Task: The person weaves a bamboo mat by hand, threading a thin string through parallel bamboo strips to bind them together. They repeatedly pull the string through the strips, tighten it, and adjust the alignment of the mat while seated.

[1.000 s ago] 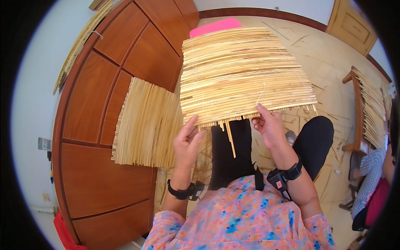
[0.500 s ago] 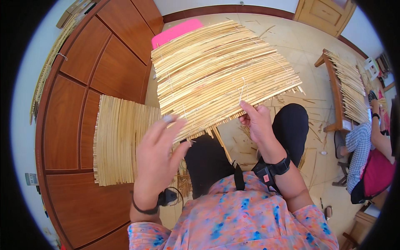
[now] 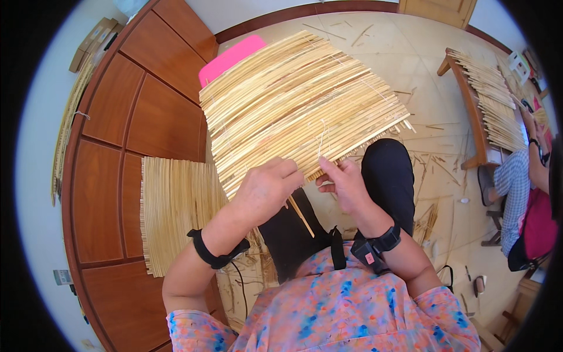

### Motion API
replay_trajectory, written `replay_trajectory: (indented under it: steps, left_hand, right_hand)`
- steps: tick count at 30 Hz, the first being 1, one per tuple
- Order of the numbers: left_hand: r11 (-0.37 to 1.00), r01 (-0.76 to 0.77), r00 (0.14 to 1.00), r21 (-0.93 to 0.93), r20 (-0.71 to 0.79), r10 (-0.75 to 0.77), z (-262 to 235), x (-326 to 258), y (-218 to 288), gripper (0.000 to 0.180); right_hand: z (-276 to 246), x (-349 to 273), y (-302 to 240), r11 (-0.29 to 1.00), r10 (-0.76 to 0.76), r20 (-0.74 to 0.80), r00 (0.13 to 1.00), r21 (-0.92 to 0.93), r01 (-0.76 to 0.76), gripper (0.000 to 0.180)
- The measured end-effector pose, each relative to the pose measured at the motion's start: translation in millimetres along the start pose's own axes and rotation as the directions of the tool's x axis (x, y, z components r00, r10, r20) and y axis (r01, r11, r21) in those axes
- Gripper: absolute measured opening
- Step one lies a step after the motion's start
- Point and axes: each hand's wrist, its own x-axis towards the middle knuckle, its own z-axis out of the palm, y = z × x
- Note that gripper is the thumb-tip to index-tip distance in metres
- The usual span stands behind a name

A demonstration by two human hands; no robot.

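A woven mat of pale straw-coloured reed strips rests over my black-trousered knees, tilted up toward me. My left hand curls over the mat's near edge, fingers closed on the strips. Just to its right, my right hand pinches a thin pale thread that rises from the mat's edge. One loose reed stick pokes down from under my left hand. Both wrists wear black bands.
A finished reed mat leans on the brown wooden cabinet at my left. A pink board lies behind the mat. Reed scraps litter the tiled floor. At the right, another person's arm works by a wooden frame holding reeds.
My left hand dropped from its raised position back onto the mat's near edge. My right hand now pinches the thread. The view has swung slightly.
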Motion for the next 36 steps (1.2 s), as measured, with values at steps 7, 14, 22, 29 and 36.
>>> replay_trajectory:
  steps: [7,14,22,29,36]
  left_hand:
    - [0.989,-0.135,0.989,0.061,0.066,0.131,8,7,-9,0.014]
    - [0.982,-0.177,0.983,0.065,-0.041,0.180,9,9,0,0.014]
    - [0.961,-0.258,0.966,0.099,0.033,0.256,7,17,-8,0.017]
    - [0.950,-0.303,0.926,0.072,-0.211,0.312,-18,39,19,0.011]
    - [0.560,0.415,0.890,-0.717,0.194,-0.412,-56,62,49,0.011]
  right_hand:
    - [14,0,17,1.000,0.026,-0.009,1.000,0.001,-0.026,0.021]
    - [12,-4,5,0.998,-0.060,-0.038,0.997,-0.033,0.059,0.020]
    - [11,-6,4,1.000,-0.015,-0.032,0.999,-0.023,0.014,0.019]
    - [-4,3,16,0.987,-0.109,-0.038,0.993,-0.121,0.104,0.021]
    - [0,-5,7,0.991,-0.096,0.011,0.995,-0.095,0.096,0.021]
